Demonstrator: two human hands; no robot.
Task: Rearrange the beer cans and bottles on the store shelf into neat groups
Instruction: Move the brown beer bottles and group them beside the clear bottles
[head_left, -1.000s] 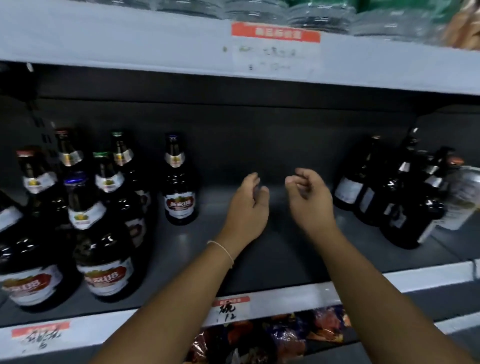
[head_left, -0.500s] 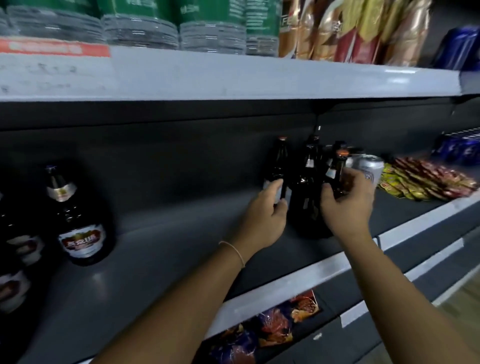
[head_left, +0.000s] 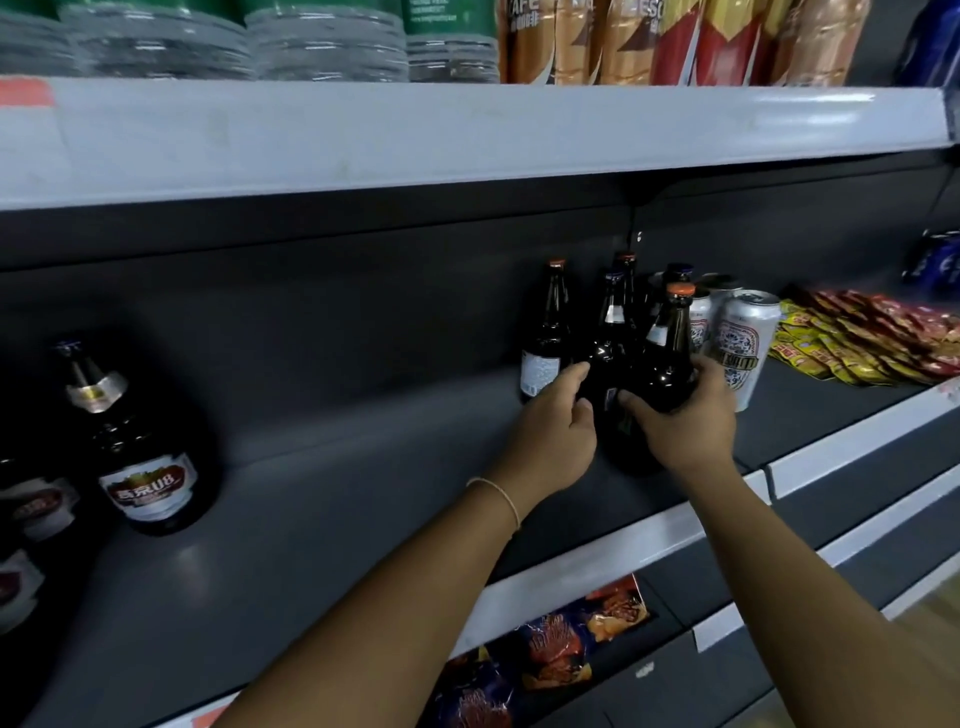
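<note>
Brown glass was the business of the head view: the right hand (head_left: 685, 421) wrapped its fingers around the belly of a dark brown glass bottle with an orange cap (head_left: 667, 358), lifted and tilted, likely to carry it off. The left hand (head_left: 556, 431) curled its fingers against the neighbouring dark bottle with a white neck label (head_left: 608, 353), apparently steadying it; whether it truly gripped, I couldn't tell. Silver beer cans with blue-and-red print (head_left: 743, 343) stood just beside. The dark grey metal shelf (head_left: 311, 509) lay bare between this cluster and a labelled brown bottle (head_left: 140, 457) far left. Snack packets (head_left: 857, 338) lay to the right, under a dim upper shelf (head_left: 467, 135).
</note>
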